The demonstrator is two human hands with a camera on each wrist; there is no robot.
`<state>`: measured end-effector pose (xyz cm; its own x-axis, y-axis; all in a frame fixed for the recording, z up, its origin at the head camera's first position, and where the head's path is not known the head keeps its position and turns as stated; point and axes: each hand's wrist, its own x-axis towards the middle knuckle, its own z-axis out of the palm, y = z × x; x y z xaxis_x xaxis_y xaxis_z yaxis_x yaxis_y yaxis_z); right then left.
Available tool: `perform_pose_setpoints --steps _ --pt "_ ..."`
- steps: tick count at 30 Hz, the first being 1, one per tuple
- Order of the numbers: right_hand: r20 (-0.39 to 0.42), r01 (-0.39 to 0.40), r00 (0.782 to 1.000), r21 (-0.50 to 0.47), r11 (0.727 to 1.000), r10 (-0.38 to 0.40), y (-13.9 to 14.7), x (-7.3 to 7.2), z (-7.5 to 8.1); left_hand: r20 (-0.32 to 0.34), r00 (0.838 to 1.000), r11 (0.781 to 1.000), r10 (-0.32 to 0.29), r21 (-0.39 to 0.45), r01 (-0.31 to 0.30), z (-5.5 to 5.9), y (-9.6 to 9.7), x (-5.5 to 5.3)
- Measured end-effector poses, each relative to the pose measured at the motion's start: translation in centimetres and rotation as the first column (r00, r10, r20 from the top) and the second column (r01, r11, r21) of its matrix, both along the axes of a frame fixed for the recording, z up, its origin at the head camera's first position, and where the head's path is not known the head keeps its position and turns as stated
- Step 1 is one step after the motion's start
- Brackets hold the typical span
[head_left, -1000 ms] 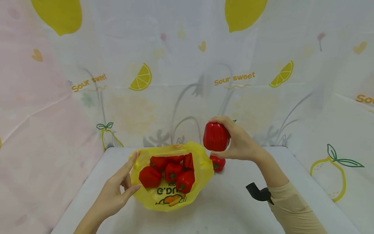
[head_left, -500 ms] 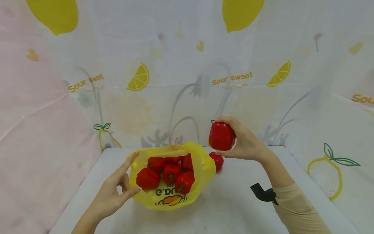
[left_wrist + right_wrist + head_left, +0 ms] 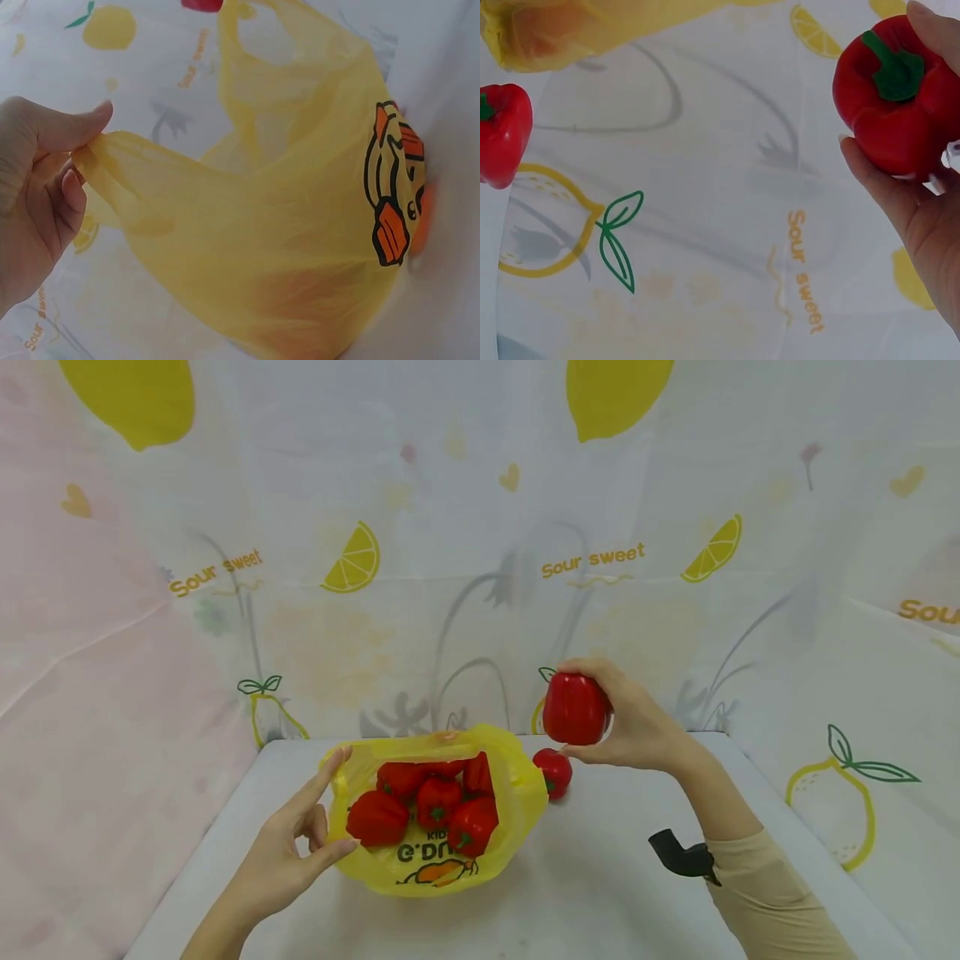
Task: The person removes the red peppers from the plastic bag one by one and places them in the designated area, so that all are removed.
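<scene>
Well, R hand (image 3: 633,722) grips a red pepper (image 3: 572,710) betw. thumb & fingers, prob. light, firm but slick, so best cupped round its sides, while L hand (image 3: 288,852) holds the yellow bag (image 3: 519,802) by its edge, prob. thin & floppy.

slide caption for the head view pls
Left hand holding open a yellow bag of red peppers, right hand holding another pepper above the table

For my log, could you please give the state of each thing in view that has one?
Yellow bag: open, holding peppers
Bagged peppers: lying together inside
Held pepper: in the air
Loose pepper: resting on the table
Left hand: pinches the bag's edge
Right hand: grips one pepper
</scene>
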<state>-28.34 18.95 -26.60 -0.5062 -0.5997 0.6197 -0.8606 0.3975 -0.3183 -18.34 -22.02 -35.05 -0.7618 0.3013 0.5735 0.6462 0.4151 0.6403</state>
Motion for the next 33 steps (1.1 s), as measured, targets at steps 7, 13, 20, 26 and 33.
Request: perform_pose_setpoints --steps 7,13,20,26,33 --pt "0.01 0.03 0.999 0.008 1.0 -0.03 1.1 0.1 -0.3 -0.003 1.0 1.0 0.009 -0.011 -0.009 0.0 0.1 0.0" --pt "0.016 0.08 0.997 0.017 0.997 -0.08 2.4 -0.1 -0.8 -0.049 0.999 1.0 0.024 -0.001 -0.024 -0.2 0.1 -0.2" --pt "0.045 0.105 0.994 0.001 0.995 -0.105 3.5 -0.2 -1.4 -0.049 0.998 0.999 0.034 -0.02 -0.035 -0.2 0.0 -0.1" --pt "0.057 0.109 0.992 -0.01 0.994 -0.108 4.2 -0.3 -2.0 -0.044 0.999 0.999 0.02 -0.034 -0.022 -0.1 0.2 0.0" --pt "0.053 0.152 0.987 0.007 0.988 -0.152 4.9 -0.7 -2.8 -0.026 0.999 0.998 0.035 -0.057 -0.037 -0.2 0.1 0.1"
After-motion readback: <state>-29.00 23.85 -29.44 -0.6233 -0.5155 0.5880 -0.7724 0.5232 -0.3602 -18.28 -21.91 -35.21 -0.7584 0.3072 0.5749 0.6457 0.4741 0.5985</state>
